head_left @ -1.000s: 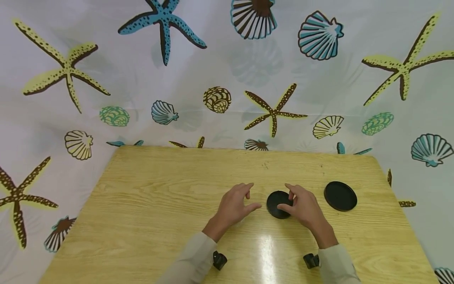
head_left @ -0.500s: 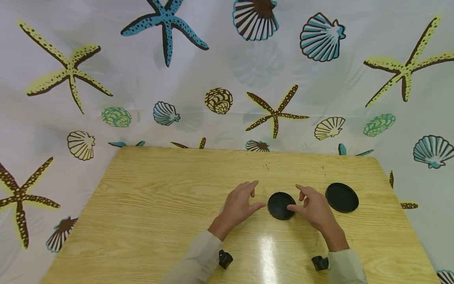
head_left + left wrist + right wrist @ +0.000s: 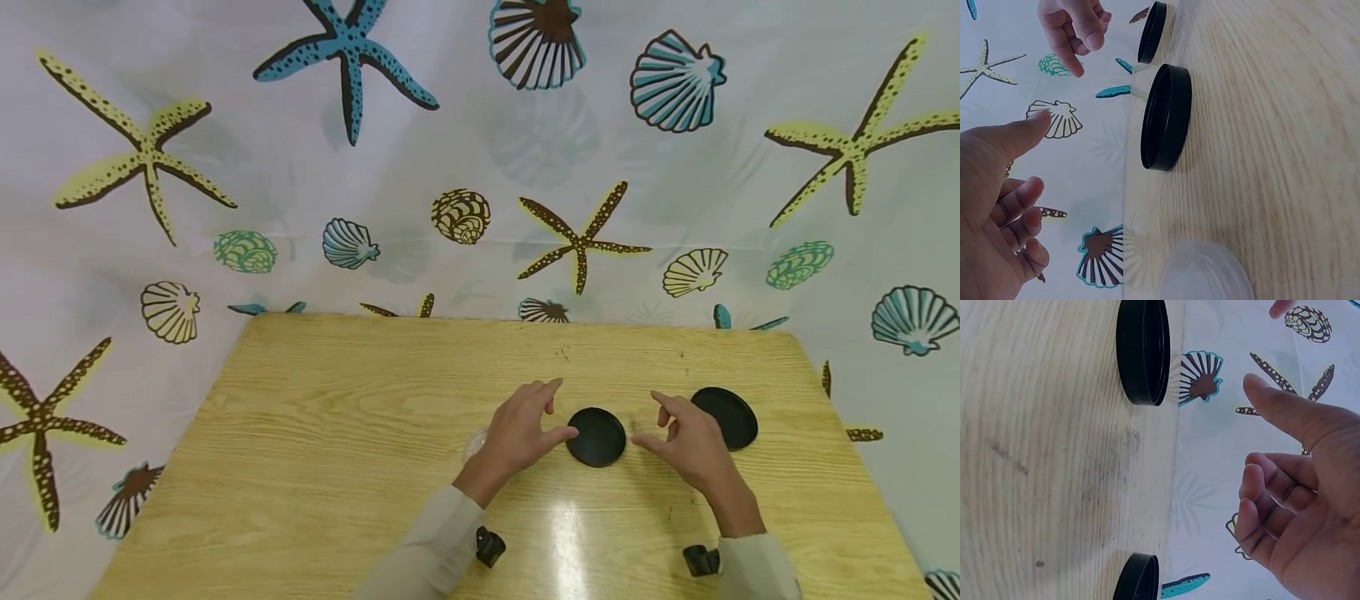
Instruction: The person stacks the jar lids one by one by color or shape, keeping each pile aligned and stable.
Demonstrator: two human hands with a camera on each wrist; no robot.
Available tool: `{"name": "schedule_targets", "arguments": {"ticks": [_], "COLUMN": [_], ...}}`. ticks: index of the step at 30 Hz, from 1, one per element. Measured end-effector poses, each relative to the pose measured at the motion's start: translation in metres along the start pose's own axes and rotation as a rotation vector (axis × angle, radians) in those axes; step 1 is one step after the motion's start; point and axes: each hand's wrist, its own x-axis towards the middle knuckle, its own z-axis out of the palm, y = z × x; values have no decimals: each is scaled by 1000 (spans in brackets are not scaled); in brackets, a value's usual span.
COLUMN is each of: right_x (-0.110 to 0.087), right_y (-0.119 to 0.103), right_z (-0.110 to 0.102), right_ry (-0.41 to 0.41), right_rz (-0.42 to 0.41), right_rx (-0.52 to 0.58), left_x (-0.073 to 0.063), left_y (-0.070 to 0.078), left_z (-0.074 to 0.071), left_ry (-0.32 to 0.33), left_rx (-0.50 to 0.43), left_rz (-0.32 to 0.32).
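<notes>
My left hand (image 3: pixel 516 432) hovers just left of a shallow black round lid (image 3: pixel 597 438), thumb tip overlapping its edge in the head view. Its thumb is extended and the other fingers are loosely bent, with nothing held. On the other side, my right hand (image 3: pixel 699 448) is raised above the table, also holding nothing, thumb pointing towards the same lid. Beyond it lies a second, similar black lid (image 3: pixel 729 417), partly covered by that hand. Both lids lie flat with raised rims. A clear, round plastic piece (image 3: pixel 1207 275) sits by my left hand, mostly hidden from the head camera.
The wooden table (image 3: pixel 337 442) stands against a white curtain (image 3: pixel 420 150) printed with starfish and shells. A small black wrist camera (image 3: pixel 490 547) sits at the left cuff, another camera (image 3: pixel 701 561) at the right cuff.
Both hands have shifted right. My right hand has moved off the nearer lid and now overlaps the farther one. The clear piece's edge has come into view behind my left hand.
</notes>
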Motion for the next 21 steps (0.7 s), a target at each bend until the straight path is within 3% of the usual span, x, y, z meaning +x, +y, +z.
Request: {"name": "schedule_targets", "arguments": {"ticks": [8, 21], "right_x": [-1, 1], "right_y": [6, 21], "right_z": [-8, -22], "right_ry": [24, -23], "right_rz": [7, -6], "right_rx": [-28, -68], "left_x": [3, 11], "left_y": [5, 13], "left_z": [4, 14], "left_ry": [-8, -26], "left_rx": [-37, -41], "left_rz": [8, 6]}}
